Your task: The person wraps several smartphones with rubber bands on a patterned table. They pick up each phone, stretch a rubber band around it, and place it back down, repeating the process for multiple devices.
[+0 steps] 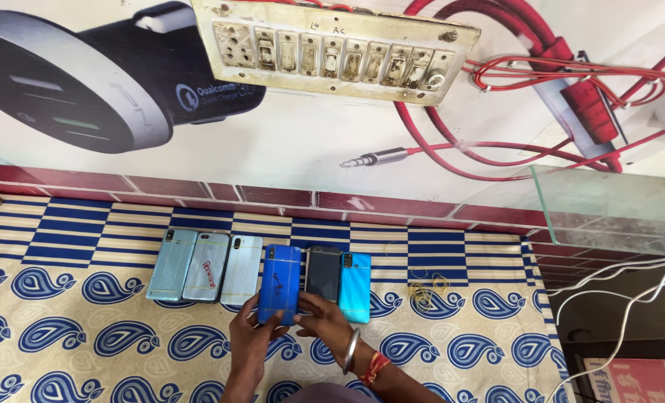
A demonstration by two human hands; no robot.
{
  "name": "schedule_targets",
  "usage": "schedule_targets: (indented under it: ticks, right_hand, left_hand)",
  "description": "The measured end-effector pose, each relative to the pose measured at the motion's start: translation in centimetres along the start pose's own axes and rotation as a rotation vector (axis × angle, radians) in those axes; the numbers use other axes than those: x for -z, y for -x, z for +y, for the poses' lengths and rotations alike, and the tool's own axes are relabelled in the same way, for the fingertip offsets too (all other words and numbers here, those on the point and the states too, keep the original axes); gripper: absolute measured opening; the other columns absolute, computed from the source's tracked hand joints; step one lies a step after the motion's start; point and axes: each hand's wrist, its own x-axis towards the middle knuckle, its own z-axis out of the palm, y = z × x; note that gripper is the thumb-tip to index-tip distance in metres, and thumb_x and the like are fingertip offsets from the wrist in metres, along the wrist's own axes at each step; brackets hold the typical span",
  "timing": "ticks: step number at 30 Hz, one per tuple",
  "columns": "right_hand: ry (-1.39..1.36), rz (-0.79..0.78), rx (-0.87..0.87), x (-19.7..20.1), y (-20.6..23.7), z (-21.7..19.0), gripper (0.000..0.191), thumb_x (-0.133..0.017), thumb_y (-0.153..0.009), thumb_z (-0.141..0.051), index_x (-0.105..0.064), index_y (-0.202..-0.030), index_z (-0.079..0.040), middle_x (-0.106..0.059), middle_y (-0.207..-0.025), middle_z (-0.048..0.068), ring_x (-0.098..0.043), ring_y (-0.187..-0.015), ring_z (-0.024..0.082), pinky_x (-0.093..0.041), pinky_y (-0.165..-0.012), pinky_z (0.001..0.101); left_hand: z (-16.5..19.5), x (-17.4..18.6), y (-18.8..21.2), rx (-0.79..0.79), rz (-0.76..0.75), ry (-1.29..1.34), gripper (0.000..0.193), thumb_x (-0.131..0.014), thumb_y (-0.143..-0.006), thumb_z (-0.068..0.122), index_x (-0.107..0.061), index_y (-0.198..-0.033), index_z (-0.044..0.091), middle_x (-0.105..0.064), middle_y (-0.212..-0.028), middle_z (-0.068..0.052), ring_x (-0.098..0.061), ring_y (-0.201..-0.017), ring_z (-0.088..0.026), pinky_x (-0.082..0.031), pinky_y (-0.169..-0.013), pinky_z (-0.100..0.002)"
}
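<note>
I have my left hand [252, 337] and right hand [323, 319] both clamped on the blue phone [281, 283], back up, in the row of phones [202, 266] on the patterned cloth [63, 313].

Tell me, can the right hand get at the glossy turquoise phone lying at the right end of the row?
Probably yes. The right hand grips the deep blue phone's lower edge, and the turquoise phone lies just beside it, with only patterned cloth around. It would need to let go first.
</note>
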Motion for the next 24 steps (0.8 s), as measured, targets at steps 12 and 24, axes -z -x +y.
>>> schedule_targets:
  ticks: [12,24]
  right_hand:
    - [-0.008,-0.063,-0.075,-2.2,-2.6,0.9,0.074,-0.07,-0.089,-0.027,-0.041,-0.154,-0.007,-0.051,-0.152,0.016,-0.052,-0.137,0.027,-0.05,-0.103,0.04]
    - [0.055,-0.087,-0.122,-4.3,-4.3,0.9,0.075,-0.066,-0.092,-0.03,-0.036,-0.157,-0.007,-0.046,-0.155,0.015,-0.047,-0.14,0.027,-0.048,-0.105,0.0385]
  left_hand:
    - [0.4,2.3,-2.0,0.029,0.001,0.206,0.056,-0.059,-0.091,-0.009,-0.047,-0.145,-0.001,-0.071,-0.113,-0.019,-0.073,-0.093,-0.026,-0.062,-0.078,-0.036]
    - [3.6,2.8,-3.6,0.036,0.056,0.201,0.055,-0.06,-0.094,-0.004,-0.05,-0.147,0.004,-0.07,-0.11,-0.018,-0.071,-0.084,-0.025,-0.065,-0.076,-0.037]
